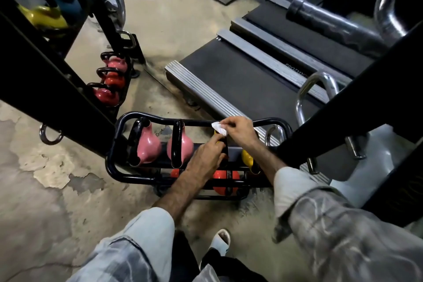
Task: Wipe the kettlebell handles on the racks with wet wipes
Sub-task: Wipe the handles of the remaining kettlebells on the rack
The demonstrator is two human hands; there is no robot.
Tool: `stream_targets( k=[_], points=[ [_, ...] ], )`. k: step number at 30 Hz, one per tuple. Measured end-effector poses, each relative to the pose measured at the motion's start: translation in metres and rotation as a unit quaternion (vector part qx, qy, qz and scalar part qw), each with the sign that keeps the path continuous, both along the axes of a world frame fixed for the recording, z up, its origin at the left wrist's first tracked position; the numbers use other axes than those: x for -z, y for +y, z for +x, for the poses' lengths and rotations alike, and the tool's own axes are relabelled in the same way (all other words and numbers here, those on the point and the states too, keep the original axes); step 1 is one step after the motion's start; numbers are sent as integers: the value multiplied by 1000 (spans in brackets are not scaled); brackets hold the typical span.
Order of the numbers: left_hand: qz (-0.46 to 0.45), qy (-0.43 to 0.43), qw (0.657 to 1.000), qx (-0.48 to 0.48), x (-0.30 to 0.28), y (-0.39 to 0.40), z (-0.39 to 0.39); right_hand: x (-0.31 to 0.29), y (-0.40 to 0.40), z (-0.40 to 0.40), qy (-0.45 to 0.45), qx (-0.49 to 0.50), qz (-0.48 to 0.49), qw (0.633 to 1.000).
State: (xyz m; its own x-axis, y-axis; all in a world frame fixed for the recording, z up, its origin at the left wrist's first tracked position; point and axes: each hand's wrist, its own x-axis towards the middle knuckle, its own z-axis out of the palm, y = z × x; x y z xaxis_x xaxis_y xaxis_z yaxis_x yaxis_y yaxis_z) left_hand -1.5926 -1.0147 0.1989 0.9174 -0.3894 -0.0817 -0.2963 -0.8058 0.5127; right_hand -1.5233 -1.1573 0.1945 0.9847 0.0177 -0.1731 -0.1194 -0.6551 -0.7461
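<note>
Right hand (238,130) pinching wipe (219,128) on black handle (225,147); left hand (206,155), grip wrapped just below, steadying; wipe could slip, smearing rack rail (196,122) instead

Blk rack (119,167) w/ pink kettlebells (148,146)

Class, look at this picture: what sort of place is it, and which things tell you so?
Most likely a gym. Coloured kettlebells sit in a low black rack, a treadmill stands just behind, and more kettlebells fill another rack.
</note>
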Motion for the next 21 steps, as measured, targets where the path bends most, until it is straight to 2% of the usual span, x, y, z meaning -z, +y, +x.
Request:
stream_targets(
  k=[4,7,9,12,14,17,21],
  points=[
    [4,7,1000,-15,-7,-5,2,10,1,-19,35,91,64,993],
    [-25,22,999,-18,-5,-8,3,32,2,-47,135,178,180,958],
    [-17,24,999,-21,-3,-7,4,33,11,-47,213,224,287,907],
    [-10,26,999,-23,-4,-6,7,17,24,-38,298,281,444,797],
    [-12,32,999,-28,-6,-6,8,15,25,-35,306,289,492,762],
    [-5,24,999,-24,-8,-10,3,14,21,-38,280,296,497,766],
    [-6,-21,1000,-5,-7,-10,-3,26,13,-49,198,302,405,840]
  ],
)
